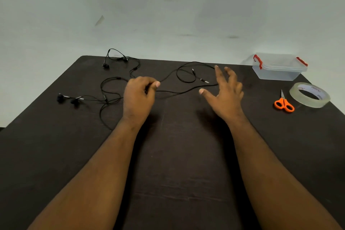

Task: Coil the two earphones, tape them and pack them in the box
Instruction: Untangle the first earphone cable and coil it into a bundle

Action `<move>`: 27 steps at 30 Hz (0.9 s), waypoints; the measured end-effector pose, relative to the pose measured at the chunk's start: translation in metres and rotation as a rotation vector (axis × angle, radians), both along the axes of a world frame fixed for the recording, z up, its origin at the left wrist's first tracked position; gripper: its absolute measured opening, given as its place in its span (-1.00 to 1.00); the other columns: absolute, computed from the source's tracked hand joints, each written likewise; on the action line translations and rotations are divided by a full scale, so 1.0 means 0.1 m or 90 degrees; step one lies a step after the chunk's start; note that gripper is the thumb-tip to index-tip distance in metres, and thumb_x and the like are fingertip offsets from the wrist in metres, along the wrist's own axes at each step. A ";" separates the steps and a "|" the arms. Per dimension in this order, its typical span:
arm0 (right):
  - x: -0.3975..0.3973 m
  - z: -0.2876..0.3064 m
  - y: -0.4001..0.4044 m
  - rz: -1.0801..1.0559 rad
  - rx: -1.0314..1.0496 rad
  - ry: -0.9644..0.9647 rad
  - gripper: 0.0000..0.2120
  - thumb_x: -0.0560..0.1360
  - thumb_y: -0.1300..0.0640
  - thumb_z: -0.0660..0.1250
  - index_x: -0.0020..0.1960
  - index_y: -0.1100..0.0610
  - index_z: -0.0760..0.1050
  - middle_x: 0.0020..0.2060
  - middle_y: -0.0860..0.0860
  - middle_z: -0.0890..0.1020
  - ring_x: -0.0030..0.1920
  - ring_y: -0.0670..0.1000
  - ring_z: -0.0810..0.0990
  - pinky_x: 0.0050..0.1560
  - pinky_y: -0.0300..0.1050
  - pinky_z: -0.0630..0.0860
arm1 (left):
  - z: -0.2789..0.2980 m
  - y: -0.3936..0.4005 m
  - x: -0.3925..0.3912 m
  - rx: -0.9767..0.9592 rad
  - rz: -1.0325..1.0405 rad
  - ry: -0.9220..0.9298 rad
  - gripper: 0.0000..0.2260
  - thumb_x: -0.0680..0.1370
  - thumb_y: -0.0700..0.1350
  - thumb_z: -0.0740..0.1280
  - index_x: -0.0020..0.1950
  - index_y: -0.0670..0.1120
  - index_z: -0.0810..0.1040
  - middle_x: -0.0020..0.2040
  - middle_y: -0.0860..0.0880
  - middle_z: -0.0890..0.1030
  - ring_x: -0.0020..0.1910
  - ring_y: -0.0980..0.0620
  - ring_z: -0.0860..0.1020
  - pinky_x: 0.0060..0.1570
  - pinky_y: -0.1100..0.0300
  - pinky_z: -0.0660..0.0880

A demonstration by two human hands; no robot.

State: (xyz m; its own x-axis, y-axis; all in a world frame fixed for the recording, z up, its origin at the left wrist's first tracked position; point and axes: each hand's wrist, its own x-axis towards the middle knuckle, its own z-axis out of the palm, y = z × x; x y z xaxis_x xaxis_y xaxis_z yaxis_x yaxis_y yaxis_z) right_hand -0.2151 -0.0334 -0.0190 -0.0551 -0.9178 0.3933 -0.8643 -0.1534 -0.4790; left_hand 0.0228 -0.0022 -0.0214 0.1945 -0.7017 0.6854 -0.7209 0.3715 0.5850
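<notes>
Two bare forearms are being extended from the near edge over a dark table [177, 173]. The left hand [139, 95] is being held curled, and a thin black cable [179, 92] is being pinched between its thumb and fingers, with the cable being led off to the right across the tabletop. The right hand [226, 92] is being held spread above the table, its fingers straight and splayed, and nothing is being gripped by it; whether its fingertips are touching the cable beyond them cannot be told. To the left of the left hand, one pair of black earbuds [68, 98] is being left lying on the table, with loose loops of cable trailing from it toward the hand. To the right, well apart from the hands, orange-handled scissors [284, 104] are lying flat, and just beside them a roll of clear tape [309, 95] is resting on its side. Between the hands and farther back, a cable loop is lying with two metal jack plugs [204, 80] near it. Toward the far left edge, a second pair of earbuds [105, 65] is lying with its cable arching up. At the far right corner, a clear plastic box [279, 67] with red latches is standing with its lid on.
</notes>
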 end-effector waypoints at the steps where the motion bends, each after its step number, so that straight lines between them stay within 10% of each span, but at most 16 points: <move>1: 0.07 0.01 0.04 0.009 -0.026 0.043 -0.21 0.42 -0.22 0.37 0.53 -0.12 0.08 0.52 0.00 0.07 0.36 0.17 0.23 0.32 0.17 0.24 | 0.00 -0.01 -0.04 -0.001 -0.019 -0.016 -0.90 0.53 -0.13 0.39 -0.15 -0.13 0.63 -0.24 0.01 0.60 -0.24 0.00 0.52 -0.21 0.14 0.44; 5: 0.37 -0.03 0.16 0.289 -0.130 -0.099 -0.24 0.45 0.12 0.43 0.54 -0.05 0.14 0.53 -0.03 0.16 0.00 -0.23 0.45 0.02 -0.11 0.53 | -0.01 -0.05 -0.19 0.014 -0.125 -0.069 -0.93 0.51 -0.11 0.40 -0.12 -0.10 0.64 -0.26 0.01 0.58 -0.28 0.08 0.51 -0.26 0.19 0.43; 7: 0.47 -0.07 0.21 0.361 -0.041 -0.259 -0.31 0.48 0.32 0.37 0.49 -0.10 0.23 0.43 -0.07 0.35 -0.33 -0.17 0.49 -0.21 -0.12 0.60 | -0.02 -0.05 -0.23 0.031 -0.171 -0.076 -0.95 0.50 -0.14 0.42 -0.13 -0.10 0.65 -0.26 0.01 0.59 -0.29 0.15 0.49 -0.26 0.29 0.41; 9: 0.48 -0.08 0.20 0.358 0.009 -0.384 -0.41 0.49 0.38 0.35 0.42 -0.05 0.35 0.19 -0.02 0.57 -0.26 -0.05 0.61 -0.09 -0.15 0.63 | -0.04 -0.05 -0.25 0.048 -0.194 -0.081 -0.96 0.49 -0.14 0.43 -0.14 -0.10 0.65 -0.26 0.01 0.61 -0.27 0.18 0.49 -0.25 0.42 0.37; 16: 0.35 -0.08 0.11 0.366 -0.161 -0.225 -0.87 0.41 0.28 0.47 -0.04 0.23 0.68 -0.14 0.03 0.70 -0.10 -0.07 0.65 -0.01 -0.25 0.53 | 0.00 -0.04 -0.27 0.084 -0.225 -0.054 -0.92 0.48 -0.12 0.44 -0.15 -0.12 0.67 -0.24 0.06 0.61 -0.27 0.28 0.50 -0.21 0.52 0.34; 27: -0.35 -0.01 -0.05 0.130 -0.233 -0.195 -0.91 0.42 0.28 0.45 -0.08 0.21 0.68 -0.20 -0.04 0.65 -0.17 -0.26 0.58 -0.04 -0.44 0.44 | 0.11 -0.13 0.20 0.105 -0.095 -0.172 -0.91 0.50 -0.13 0.44 -0.11 -0.14 0.70 -0.27 0.05 0.54 -0.27 0.11 0.46 -0.25 0.45 0.26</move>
State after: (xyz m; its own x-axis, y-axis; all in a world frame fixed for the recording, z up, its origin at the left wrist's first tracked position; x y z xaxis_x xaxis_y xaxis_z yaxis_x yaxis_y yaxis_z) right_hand -0.2497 -0.0383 -0.0195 -0.0513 -0.7273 0.6844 -0.6279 -0.5094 -0.5885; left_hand 0.0430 -0.0153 -0.0105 -0.0916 -0.8143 0.5732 -0.8026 0.4011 0.4415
